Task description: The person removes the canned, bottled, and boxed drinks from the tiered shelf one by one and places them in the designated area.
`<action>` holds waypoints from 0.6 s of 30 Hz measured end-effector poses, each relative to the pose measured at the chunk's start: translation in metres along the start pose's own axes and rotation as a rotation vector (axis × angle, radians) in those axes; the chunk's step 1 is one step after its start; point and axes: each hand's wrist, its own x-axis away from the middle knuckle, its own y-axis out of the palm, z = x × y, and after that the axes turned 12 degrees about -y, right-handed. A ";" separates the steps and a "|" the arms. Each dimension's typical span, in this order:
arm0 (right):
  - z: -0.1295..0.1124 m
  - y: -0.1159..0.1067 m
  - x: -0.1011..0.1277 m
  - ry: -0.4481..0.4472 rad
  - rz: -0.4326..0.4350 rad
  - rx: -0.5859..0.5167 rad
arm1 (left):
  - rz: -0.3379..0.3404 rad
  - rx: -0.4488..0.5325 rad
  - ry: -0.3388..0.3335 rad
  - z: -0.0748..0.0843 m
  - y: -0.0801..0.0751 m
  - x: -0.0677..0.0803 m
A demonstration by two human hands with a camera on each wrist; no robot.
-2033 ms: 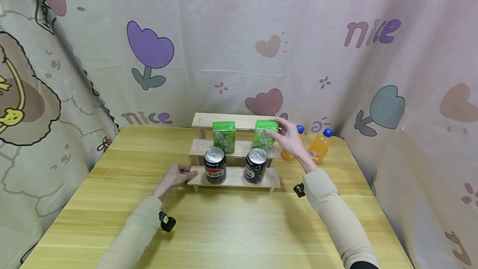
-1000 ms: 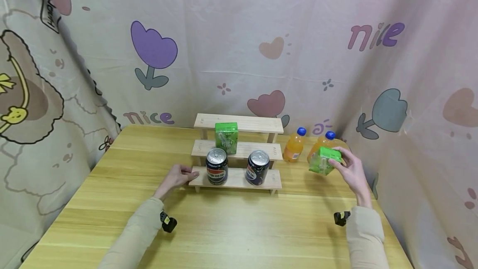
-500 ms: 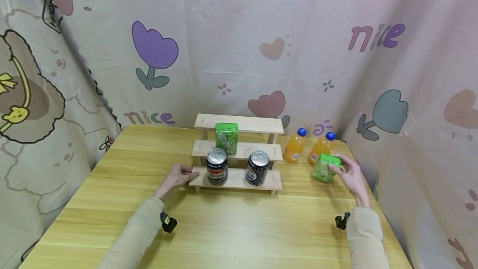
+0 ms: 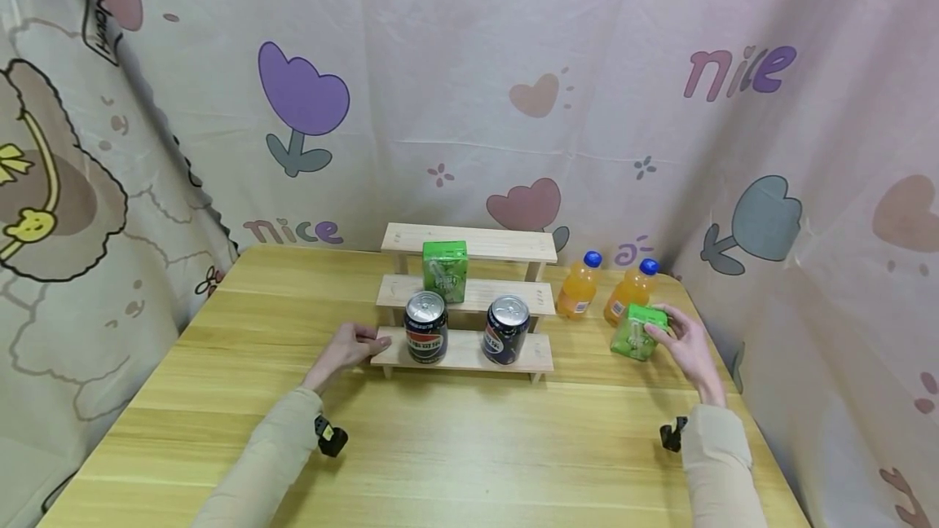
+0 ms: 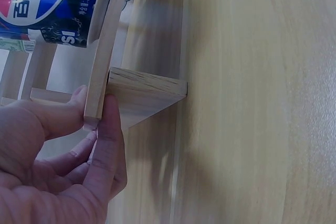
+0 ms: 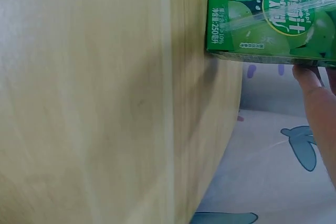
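Note:
My left hand point(image 4: 348, 349) pinches the left end of the bottom step of a wooden three-step display rack point(image 4: 469, 293); in the left wrist view the thumb lies above the board point(image 5: 100, 77) and a finger beneath it. At the table's right side my right hand point(image 4: 688, 345) grips a green juice box point(image 4: 640, 332) by its upper part, the box upright at the tabletop. Another green juice box point(image 4: 444, 271) stands on the middle step, at the left. Two dark Pepsi cans point(image 4: 425, 328) stand on the bottom step. The top step holds nothing.
Two orange-drink bottles with blue caps point(image 4: 579, 288) stand right of the rack, one just behind the held box. A patterned curtain point(image 4: 440, 104) hangs behind and along both sides of the wooden table point(image 4: 469, 446).
My right hand has lifted the right juice box off the middle step, carried it right and lowered it to the table before the bottles. The left hand keeps its hold on the rack.

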 end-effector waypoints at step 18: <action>-0.075 0.017 -0.028 -0.201 0.107 0.104 | 0.021 -0.088 0.020 -0.001 -0.001 0.000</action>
